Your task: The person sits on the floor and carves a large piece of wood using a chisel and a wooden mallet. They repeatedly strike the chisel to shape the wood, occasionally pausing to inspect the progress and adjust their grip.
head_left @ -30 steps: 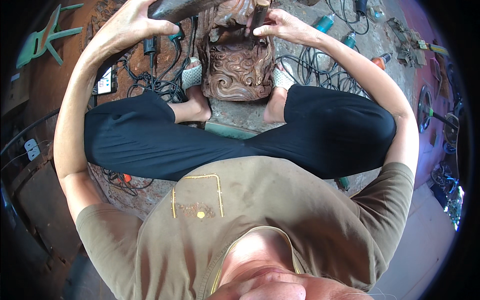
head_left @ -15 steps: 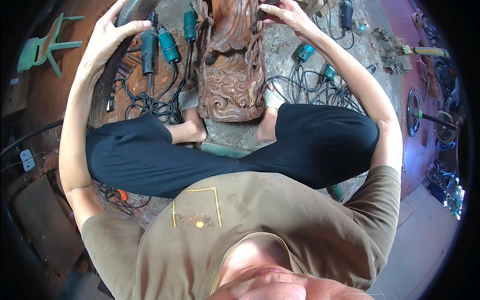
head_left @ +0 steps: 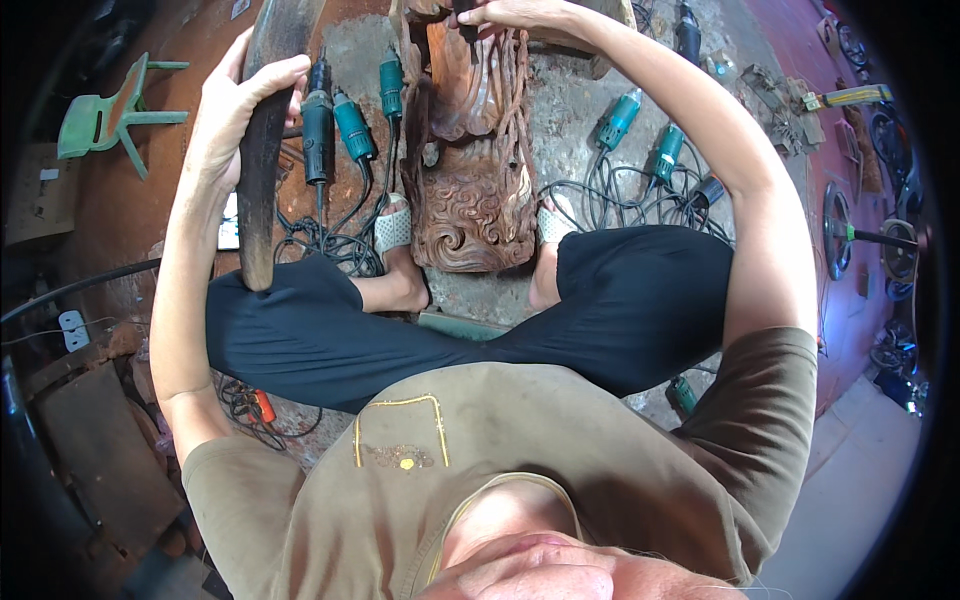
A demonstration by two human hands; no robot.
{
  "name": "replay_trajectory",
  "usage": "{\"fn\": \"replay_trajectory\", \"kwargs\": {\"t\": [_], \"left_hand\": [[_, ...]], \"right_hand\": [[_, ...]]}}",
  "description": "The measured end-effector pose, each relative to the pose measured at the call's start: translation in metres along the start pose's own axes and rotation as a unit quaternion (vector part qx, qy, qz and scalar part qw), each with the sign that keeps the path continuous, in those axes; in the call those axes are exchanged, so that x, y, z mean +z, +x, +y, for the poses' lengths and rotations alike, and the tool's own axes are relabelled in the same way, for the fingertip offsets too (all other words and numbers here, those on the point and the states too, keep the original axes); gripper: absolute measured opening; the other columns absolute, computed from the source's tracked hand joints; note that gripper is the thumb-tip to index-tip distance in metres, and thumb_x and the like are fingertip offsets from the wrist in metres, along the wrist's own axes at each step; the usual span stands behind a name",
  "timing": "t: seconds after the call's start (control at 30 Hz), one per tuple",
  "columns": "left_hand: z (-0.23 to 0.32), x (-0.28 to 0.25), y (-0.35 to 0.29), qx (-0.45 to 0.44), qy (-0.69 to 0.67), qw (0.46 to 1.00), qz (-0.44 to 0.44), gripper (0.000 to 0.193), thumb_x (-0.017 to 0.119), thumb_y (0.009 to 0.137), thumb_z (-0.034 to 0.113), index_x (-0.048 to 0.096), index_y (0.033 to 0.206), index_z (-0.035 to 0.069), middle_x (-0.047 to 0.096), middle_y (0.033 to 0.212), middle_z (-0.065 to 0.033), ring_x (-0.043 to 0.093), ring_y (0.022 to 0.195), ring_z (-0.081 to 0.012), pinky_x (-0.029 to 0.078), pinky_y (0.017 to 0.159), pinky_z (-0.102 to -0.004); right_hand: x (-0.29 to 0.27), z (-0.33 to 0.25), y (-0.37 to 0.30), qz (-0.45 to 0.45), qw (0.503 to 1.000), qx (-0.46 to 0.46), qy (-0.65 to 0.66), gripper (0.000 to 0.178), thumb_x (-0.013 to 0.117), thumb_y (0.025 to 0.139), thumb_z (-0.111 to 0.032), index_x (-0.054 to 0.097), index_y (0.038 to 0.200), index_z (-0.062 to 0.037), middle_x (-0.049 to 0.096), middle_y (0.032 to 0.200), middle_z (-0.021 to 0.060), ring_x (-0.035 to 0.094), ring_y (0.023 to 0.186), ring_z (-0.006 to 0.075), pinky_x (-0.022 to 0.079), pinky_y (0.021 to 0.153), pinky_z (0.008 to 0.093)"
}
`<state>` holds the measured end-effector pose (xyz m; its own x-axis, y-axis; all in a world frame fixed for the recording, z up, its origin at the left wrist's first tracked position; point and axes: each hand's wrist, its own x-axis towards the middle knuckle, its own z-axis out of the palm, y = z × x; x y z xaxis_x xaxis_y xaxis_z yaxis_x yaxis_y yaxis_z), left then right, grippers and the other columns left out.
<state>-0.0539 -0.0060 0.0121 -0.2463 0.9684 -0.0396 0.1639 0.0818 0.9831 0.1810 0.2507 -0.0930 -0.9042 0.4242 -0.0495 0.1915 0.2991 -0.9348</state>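
A brown wood carving (head_left: 472,222), covered in swirls and folds, stands on the floor between my feet. My left hand (head_left: 225,115) is wrapped round a long, curved, dark piece of wood (head_left: 264,180). The lower end of that piece meets my left knee, and its top runs out of the picture. At the upper edge, my right hand (head_left: 520,14) is over the far part of the carving. Its fingers are closed on a small dark object (head_left: 466,18), partly cut off, whose kind I cannot make out.
Teal and black handheld power grinders (head_left: 318,140) lie left of the carving. More teal power tools (head_left: 620,120) and tangled black cables (head_left: 640,190) lie on its right. A green plastic chair (head_left: 100,125) is at far left, with metal scraps (head_left: 780,105) at upper right.
My right hand has moved left, over the carving, with the dark object. The curved wood now shows more fully, its lower end at my left knee. The whole view has shifted slightly.
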Motion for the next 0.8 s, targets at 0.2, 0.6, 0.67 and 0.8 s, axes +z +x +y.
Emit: {"fn": "replay_trajectory", "kwargs": {"t": [0.2,0.6,0.67,0.8], "left_hand": [[0.011,0.015,-0.021,-0.096,-0.083,0.991,0.038,0.027,0.073,0.089,0.019,0.055,0.105,0.007,0.066,0.081,-0.0034,0.063,0.063,-0.0084,0.052,0.054,-0.0224],[-0.098,0.093,-0.117,-0.113,-0.227,0.938,0.238,0.041,0.073,0.085,0.006,0.049,0.119,0.004,0.063,0.079,-0.0075,0.062,0.059,-0.0159,0.051,0.05,-0.0273],[-0.118,0.094,-0.122,-0.142,-0.28,0.923,0.225,0.041,0.072,0.084,0.003,0.049,0.118,0.006,0.063,0.079,-0.0076,0.062,0.058,-0.0163,0.052,0.049,-0.0271],[-0.132,0.109,-0.118,-0.18,-0.315,0.908,0.208,0.055,0.073,0.079,-0.001,0.046,0.126,0.006,0.064,0.085,-0.0083,0.062,0.06,-0.0157,0.052,0.051,-0.0288]], "right_hand": [[-0.001,0.048,0.026,0.019,0.997,0.026,0.069,0.043,0.069,0.091,-0.017,0.053,0.129,-0.0076,0.06,0.113,0.006,0.059,0.106,0.0191,0.054,0.081,0.0371],[0.017,0.036,0.042,0.255,0.918,-0.223,-0.207,0.042,0.071,0.089,-0.022,0.055,0.123,-0.0032,0.066,0.106,0.0182,0.066,0.1,0.0273,0.053,0.083,0.0415],[0.013,0.036,0.027,0.241,0.939,-0.157,-0.187,0.049,0.07,0.094,-0.026,0.049,0.131,-0.0011,0.068,0.102,0.0126,0.068,0.095,0.019,0.059,0.079,0.0339],[0.012,0.045,0.017,0.266,0.954,-0.103,-0.093,0.049,0.074,0.09,-0.025,0.054,0.126,0.0001,0.068,0.11,0.0183,0.068,0.099,0.026,0.054,0.086,0.0401]]}}
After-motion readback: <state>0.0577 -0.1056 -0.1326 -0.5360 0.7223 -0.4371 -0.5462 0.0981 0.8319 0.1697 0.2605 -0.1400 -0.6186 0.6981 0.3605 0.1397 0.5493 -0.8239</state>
